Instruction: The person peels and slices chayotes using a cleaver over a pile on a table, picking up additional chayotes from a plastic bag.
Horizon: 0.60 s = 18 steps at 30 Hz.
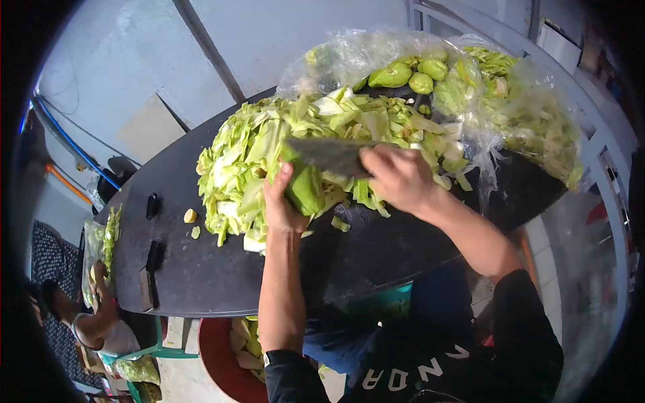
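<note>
My left hand [281,201] is closed around a green pear-shaped fruit [306,189], thumb along its side. In my right hand [398,176] is a broad-bladed knife [329,156], its blade blurred and lying across the top of the fruit. How far the edge goes in, I cannot tell. Behind and around both hands spreads a large heap of pale green slices [232,158] on the dark table [215,275]. A small loose piece [340,224] lies just right of the held fruit.
Whole green fruits [421,82] sit at the back near clear plastic bags [537,127] of cut pieces. Dark objects [149,275] lie at the table's left. A red tub [218,356] with pieces stands below the front edge. Another person [111,329] works at far left.
</note>
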Available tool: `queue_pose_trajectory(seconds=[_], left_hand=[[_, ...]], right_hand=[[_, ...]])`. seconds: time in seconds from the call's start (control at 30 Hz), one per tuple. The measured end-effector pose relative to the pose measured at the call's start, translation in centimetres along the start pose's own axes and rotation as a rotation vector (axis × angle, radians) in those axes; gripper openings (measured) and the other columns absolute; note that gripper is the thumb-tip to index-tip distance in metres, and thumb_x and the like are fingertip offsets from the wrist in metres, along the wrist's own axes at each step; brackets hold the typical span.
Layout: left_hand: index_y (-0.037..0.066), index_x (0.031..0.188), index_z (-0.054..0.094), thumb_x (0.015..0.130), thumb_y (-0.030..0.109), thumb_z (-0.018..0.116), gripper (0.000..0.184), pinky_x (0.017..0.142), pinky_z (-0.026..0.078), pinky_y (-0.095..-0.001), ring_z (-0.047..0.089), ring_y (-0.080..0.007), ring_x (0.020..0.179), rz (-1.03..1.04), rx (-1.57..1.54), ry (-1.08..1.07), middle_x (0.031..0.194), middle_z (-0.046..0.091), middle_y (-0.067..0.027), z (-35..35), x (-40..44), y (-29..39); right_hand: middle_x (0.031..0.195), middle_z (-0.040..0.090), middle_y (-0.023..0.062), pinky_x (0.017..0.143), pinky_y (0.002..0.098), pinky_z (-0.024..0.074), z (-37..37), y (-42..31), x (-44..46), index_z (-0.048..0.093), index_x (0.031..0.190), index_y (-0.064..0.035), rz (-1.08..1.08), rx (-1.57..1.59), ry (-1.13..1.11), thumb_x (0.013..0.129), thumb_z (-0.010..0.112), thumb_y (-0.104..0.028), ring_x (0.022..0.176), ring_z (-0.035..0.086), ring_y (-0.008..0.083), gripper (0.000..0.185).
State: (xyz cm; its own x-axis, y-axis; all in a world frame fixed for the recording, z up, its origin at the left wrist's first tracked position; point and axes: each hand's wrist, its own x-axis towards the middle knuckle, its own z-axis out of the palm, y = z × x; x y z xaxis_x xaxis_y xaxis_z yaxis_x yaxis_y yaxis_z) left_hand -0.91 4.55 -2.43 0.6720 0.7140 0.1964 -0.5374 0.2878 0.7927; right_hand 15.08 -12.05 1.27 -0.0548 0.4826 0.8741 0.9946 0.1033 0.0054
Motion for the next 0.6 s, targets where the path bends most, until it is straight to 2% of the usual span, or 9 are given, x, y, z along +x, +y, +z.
queue_pose_trajectory(seconds=[0.1, 0.13, 0.17, 0.2, 0.37, 0.43, 0.47, 0.5, 0.6], left_hand=[[0.005, 0.134, 0.045, 0.091, 0.035, 0.063, 0.055, 0.088, 0.053, -0.0423, 0.061, -0.0262, 0.103, 0.014, -0.064, 0.045, 0.118, 0.06, -0.013, -0.7, -0.7, -1.4], [0.005, 0.135, 0.045, 0.094, 0.035, 0.057, 0.052, 0.09, 0.053, -0.0415, 0.061, -0.0251, 0.105, -0.081, -0.16, 0.017, 0.119, 0.06, -0.0122, -1.3, -1.1, -1.4], [0.005, 0.135, 0.045, 0.092, 0.035, 0.059, 0.054, 0.09, 0.053, -0.0413, 0.061, -0.0253, 0.104, -0.109, -0.186, 0.008, 0.118, 0.06, -0.0125, -1.5, -1.1, -1.5], [0.005, 0.135, 0.044, 0.09, 0.035, 0.061, 0.057, 0.089, 0.053, -0.0411, 0.061, -0.0255, 0.103, -0.099, -0.181, 0.001, 0.117, 0.06, -0.0127, -1.3, -1.1, -1.6], [0.003, 0.135, 0.043, 0.079, 0.036, 0.072, 0.071, 0.087, 0.055, -0.0401, 0.062, -0.0263, 0.099, 0.12, 0.03, -0.047, 0.114, 0.06, -0.014, 0.2, -1.3, -1.5], [0.003, 0.135, 0.042, 0.074, 0.036, 0.076, 0.077, 0.085, 0.055, -0.0397, 0.062, -0.0266, 0.098, 0.209, 0.094, -0.025, 0.113, 0.06, -0.0145, 0.7, -1.3, -1.6], [0.002, 0.135, 0.042, 0.072, 0.036, 0.078, 0.08, 0.085, 0.056, -0.0395, 0.063, -0.0268, 0.097, 0.254, 0.099, -0.004, 0.112, 0.06, -0.0148, 0.9, -1.3, -1.7], [0.0, 0.131, 0.043, 0.06, 0.032, 0.082, 0.087, 0.079, 0.058, -0.0396, 0.064, -0.0281, 0.091, 0.043, 0.069, -0.02, 0.108, 0.06, -0.0154, 0.7, -1.0, -0.6], [0.0, 0.128, 0.044, 0.062, 0.033, 0.08, 0.082, 0.073, 0.059, -0.041, 0.064, -0.0275, 0.086, 0.088, 0.026, -0.159, 0.105, 0.06, -0.0141, 2.0, -0.6, 0.2]], right_hand=[[0.065, 0.052, 0.0023, 0.047, 0.0305, 0.0516, -0.5, -2.3, 0.5, 0.06, 0.092, -0.0021, -0.155, 0.029, 0.054, 0.075, 0.062, -0.008, 0.057, 0.061, 0.0175, 0.018], [0.065, 0.052, 0.0023, 0.048, 0.03, 0.0514, -0.9, -2.8, 0.7, 0.06, 0.093, -0.0018, -0.185, 0.056, 0.074, 0.075, 0.062, -0.009, 0.057, 0.06, 0.0169, 0.019], [0.065, 0.051, 0.0023, 0.048, 0.0296, 0.0512, -1.0, -3.1, 0.8, 0.06, 0.093, -0.0015, -0.217, 0.083, 0.096, 0.075, 0.062, -0.009, 0.056, 0.059, 0.0164, 0.02], [0.067, 0.051, 0.0062, 0.045, 0.0333, 0.0466, -0.8, -3.2, 0.6, 0.059, 0.1, 0.008, -0.262, 0.15, 0.13, 0.066, 0.069, -0.005, 0.052, 0.054, 0.0213, 0.038], [0.066, 0.051, 0.0069, 0.044, 0.0344, 0.0464, -1.3, -3.4, 0.4, 0.059, 0.102, 0.0078, -0.269, 0.111, 0.122, 0.067, 0.067, -0.002, 0.053, 0.055, 0.0217, 0.037], [0.062, 0.051, 0.0033, 0.044, 0.0322, 0.0494, -1.2, -2.8, 0.2, 0.058, 0.088, -0.0042, -0.154, 0.129, 0.089, 0.078, 0.061, -0.007, 0.054, 0.06, 0.0194, 0.011], [0.064, 0.055, 0.0069, 0.045, 0.0361, 0.0503, 0.4, -1.3, -0.2, 0.055, 0.084, -0.0058, -0.024, 0.162, -0.005, 0.079, 0.059, -0.005, 0.056, 0.063, 0.0237, 0.007], [0.07, 0.06, 0.0088, 0.046, 0.0384, 0.0516, 1.0, 0.1, -0.6, 0.052, 0.085, -0.0062, 0.031, 0.105, -0.068, 0.079, 0.058, -0.004, 0.06, 0.065, 0.0262, 0.009], [0.075, 0.062, 0.0089, 0.047, 0.0389, 0.0525, 0.5, 1.3, -0.6, 0.053, 0.089, -0.0068, 0.041, 0.015, -0.129, 0.08, 0.058, -0.003, 0.062, 0.066, 0.0277, 0.011]])
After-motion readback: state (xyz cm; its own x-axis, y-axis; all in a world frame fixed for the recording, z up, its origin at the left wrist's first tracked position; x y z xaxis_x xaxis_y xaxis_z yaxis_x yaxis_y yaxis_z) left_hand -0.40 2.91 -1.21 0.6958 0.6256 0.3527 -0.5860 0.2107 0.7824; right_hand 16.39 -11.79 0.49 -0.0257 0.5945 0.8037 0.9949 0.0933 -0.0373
